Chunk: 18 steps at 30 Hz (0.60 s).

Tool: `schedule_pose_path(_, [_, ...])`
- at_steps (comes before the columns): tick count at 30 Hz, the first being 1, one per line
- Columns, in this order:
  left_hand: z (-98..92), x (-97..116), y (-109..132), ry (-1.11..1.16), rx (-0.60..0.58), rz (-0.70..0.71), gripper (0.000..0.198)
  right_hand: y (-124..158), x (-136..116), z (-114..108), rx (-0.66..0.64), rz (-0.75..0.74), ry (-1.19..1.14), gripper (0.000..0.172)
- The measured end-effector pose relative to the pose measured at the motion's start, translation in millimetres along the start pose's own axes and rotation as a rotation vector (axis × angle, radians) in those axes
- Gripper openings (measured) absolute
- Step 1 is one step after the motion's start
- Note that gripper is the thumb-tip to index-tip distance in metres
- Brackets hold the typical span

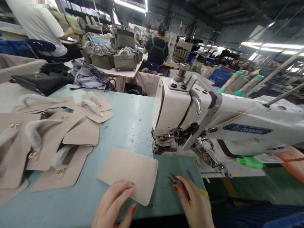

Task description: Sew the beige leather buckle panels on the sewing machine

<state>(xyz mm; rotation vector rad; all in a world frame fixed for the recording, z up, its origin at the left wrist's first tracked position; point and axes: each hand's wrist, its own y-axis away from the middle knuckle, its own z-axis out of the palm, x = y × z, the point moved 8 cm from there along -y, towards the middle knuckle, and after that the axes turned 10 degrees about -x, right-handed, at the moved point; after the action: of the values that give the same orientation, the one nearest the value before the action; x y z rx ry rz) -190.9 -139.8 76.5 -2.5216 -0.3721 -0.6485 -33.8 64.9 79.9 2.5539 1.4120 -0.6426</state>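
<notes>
Resting, grip apart, your L hand (116, 201) touches the beige bag panel (133, 171), near-L of the sewing machine (228, 115); your R hand (196, 202), clamped on thread snips (175, 179), might nick the panel's edge w/ a slip.

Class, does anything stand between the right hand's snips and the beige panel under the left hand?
Nothing visible does: only a strip of tabletop separates the snips in the right hand from the beige panel.

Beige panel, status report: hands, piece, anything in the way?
Left hand on panel. Right hand holding snips. Panel lying on table. Sewing machine nearby, not touching panel.
</notes>
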Motion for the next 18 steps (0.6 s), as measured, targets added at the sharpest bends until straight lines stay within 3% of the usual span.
schedule_pose_path(3, [4.6, -23, 12, -0.326, -0.077, 0.037, 0.065, -1, 35, 16, -0.006, 0.123, 0.037, 0.032])
schedule_pose_path(6, [10.7, -60, 9, -0.371, -0.140, 0.001, 0.055, -6, 49, 32, -0.018, 0.160, 0.074, 0.033])
schedule_pose_path(9, [1.0, -89, -8, -0.117, -0.141, -0.069, 0.036, -12, 48, 41, 0.002, 0.120, 0.121, 0.033])
schedule_pose_path(12, [-29.5, -120, -31, 0.196, 0.016, -0.383, 0.022, -11, 52, 49, 0.025, 0.090, 0.153, 0.033])
schedule_pose_path(15, [-45.1, -136, -55, 0.486, 0.099, -0.645, 0.030, -6, 60, 59, 0.086, 0.060, 0.178, 0.035])
schedule_pose_path(18, [-40.6, -139, -80, 0.713, 0.011, -0.726, 0.038, -1, 65, 66, 0.136, 0.035, 0.188, 0.037])
